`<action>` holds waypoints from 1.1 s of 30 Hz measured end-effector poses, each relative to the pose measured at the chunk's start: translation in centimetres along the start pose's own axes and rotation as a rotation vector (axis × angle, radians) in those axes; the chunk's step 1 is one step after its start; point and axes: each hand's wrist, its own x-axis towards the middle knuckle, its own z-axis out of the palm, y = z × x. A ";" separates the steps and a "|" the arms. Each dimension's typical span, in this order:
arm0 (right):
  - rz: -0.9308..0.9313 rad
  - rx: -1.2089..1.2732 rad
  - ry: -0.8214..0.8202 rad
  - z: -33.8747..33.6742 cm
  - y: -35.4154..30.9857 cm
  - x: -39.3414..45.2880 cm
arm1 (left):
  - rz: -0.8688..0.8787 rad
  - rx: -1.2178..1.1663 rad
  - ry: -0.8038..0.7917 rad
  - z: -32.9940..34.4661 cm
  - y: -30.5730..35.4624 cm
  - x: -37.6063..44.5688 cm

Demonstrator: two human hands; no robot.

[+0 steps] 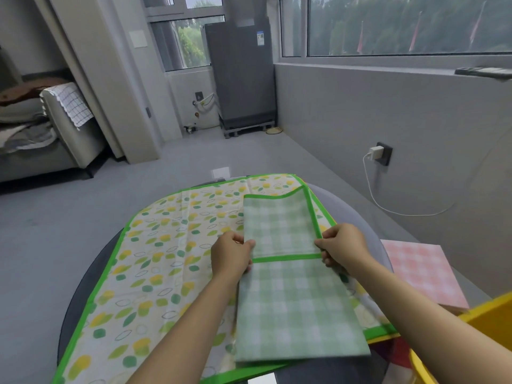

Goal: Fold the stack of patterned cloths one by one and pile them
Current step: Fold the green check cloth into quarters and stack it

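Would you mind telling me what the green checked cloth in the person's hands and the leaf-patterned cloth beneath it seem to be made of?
The green checked cloth looks like thin woven fabric, matte, with a bright green sewn binding; it folds flat with crisp edges. The leaf-patterned cloth looks like similar light printed fabric, showing fold creases and the same green trim. Cotton or a blend seems plausible, but the picture cannot settle the fibre.

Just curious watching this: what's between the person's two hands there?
In the head view, the green checked cloth spans from the left hand to the right hand, its green border strip running across.
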 end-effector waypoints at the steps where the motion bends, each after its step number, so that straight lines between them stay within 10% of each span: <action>1: 0.008 0.050 0.002 0.0 0.2 0.1 | -0.001 -0.033 0.009 -0.1 -0.1 0.0; 33: -0.045 0.306 -0.243 -3.7 0.9 -2.6 | -0.027 -0.394 -0.198 -3.7 -1.4 -3.0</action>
